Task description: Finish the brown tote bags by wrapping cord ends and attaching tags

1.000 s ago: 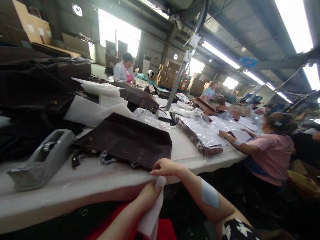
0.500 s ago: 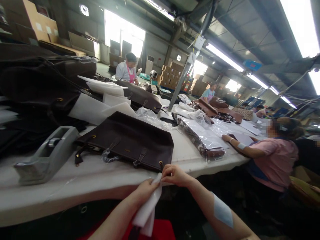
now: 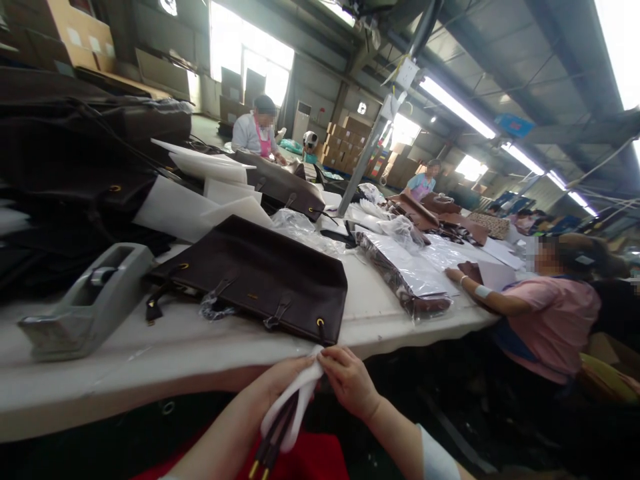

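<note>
Left hand (image 3: 278, 388), right hand (image 3: 351, 383) lowered, two straps (image 3: 273, 440)

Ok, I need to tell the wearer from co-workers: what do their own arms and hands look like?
Both are bare, with no gloves, rings or watch showing. The left hand and the forearm in view are uncovered. The right hand is bare too; its forearm bears a pale rectangular patch, like a plaster.

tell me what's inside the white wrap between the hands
Only dark straps with yellowish tips show, sticking out below the white wrap, which the left hand and right hand pinch. How far up they run is covered by the wrap.
</note>
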Demonstrator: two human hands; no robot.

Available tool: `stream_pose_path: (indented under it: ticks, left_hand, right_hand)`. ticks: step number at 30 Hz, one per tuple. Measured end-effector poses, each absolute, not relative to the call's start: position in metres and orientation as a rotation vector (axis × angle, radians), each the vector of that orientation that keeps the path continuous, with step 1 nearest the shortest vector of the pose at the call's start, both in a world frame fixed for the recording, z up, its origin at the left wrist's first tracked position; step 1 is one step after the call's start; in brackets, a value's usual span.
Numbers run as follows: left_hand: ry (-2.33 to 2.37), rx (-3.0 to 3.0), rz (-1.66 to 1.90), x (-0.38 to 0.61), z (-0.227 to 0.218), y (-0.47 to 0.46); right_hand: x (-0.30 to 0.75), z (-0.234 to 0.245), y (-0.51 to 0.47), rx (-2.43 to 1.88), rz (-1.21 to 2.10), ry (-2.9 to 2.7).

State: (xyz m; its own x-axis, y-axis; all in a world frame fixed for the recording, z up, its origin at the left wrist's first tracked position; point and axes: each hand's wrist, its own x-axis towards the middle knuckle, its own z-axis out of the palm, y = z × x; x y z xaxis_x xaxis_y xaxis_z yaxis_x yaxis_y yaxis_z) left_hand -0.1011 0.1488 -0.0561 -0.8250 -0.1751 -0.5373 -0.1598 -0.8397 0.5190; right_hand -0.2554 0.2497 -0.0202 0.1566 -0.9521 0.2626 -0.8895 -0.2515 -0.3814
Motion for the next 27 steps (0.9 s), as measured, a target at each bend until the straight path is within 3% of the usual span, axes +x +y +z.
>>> stream_pose_path:
  ticks: [8,13,18,22,27]
  left_hand:
    - [-0.708,0.887,-2.950,-0.097,-0.051,0.144]
    - [-0.584,0.854,-2.961,-0.070,-0.048,0.148]
    - [-0.692,0.666,-2.883,-0.015,-0.043,0.155]
    - [-0.927,0.503,-2.773,0.013,-0.034,0.161]
    - [-0.918,0.752,-2.754,0.014,-0.043,0.169]
  right_hand:
    - [-0.246,-0.034,0.279,-2.235,-0.741,1.966]
    - [-0.232,-0.046,0.290,-1.594,-0.923,2.079]
    - [-0.205,-0.064,0.284,-0.808,-1.005,1.682]
    - [-0.180,-0.058,0.270,-0.721,-1.013,1.541]
    - [-0.162,-0.056,0.259,-0.615,-1.063,1.511]
